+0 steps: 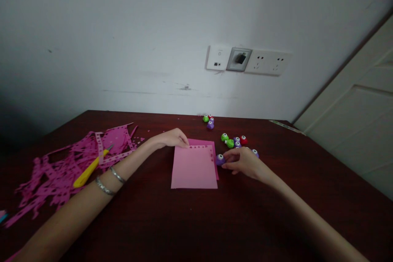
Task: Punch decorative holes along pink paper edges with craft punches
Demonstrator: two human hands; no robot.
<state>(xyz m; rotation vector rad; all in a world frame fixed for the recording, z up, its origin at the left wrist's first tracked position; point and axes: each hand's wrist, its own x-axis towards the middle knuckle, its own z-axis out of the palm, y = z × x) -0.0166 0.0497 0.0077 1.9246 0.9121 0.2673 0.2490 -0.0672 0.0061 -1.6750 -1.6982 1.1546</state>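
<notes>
Left hand [173,138]: fingers closed on the upper-left corner of the square pale-pink paper sheet [194,170].
Pale-pink sheet: flat on the dark red-brown wooden worktop [190,229], overlapping a deeper-pink paper sheet [202,142]; small heart shapes along its top and upper-right edge.
Right hand [244,161]: fingers gripping the small round purple plastic punch with an eye-like white top [220,160].
Purple punch: at the sheets' right edge.
Pink perforated paper strips [66,172]: heaped left, under a yellow-handled cutter [87,174].
</notes>
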